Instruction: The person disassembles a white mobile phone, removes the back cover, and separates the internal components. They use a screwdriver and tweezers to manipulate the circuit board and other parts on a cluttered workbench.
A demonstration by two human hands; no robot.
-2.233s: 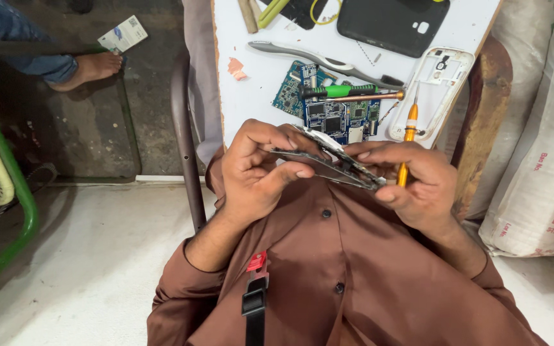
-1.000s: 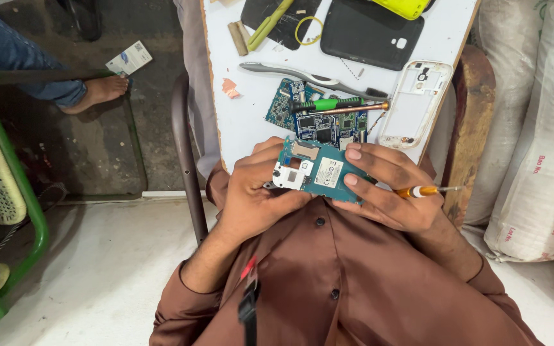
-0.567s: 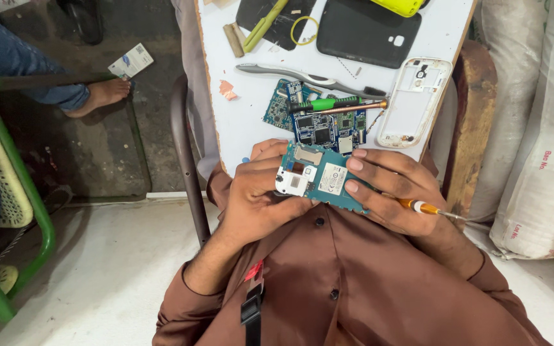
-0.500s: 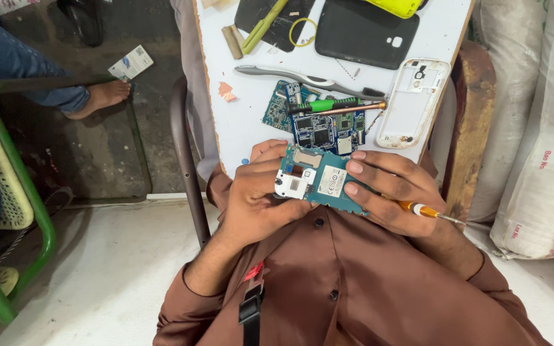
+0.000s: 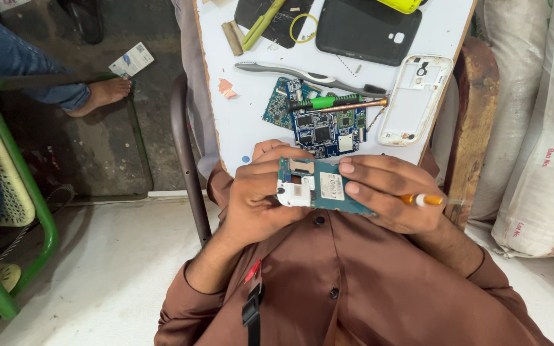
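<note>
White tabletop seen from above, teal circuit board held just before its near edge, pinched by left hand fingers, right hand fingers pressed flat on it, orange screwdriver tucked in, blue boards beyond, white phone frame further.

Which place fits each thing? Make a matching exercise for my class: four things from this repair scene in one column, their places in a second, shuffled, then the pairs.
Things:
1. teal circuit board
2. orange-handled screwdriver
3. white phone frame
4. green-handled screwdriver

Places:
A. lying across the blue circuit boards on the table
B. held between both hands
C. near the table's right edge
D. tucked in the right hand

Pairs: 1-B, 2-D, 3-C, 4-A
</note>
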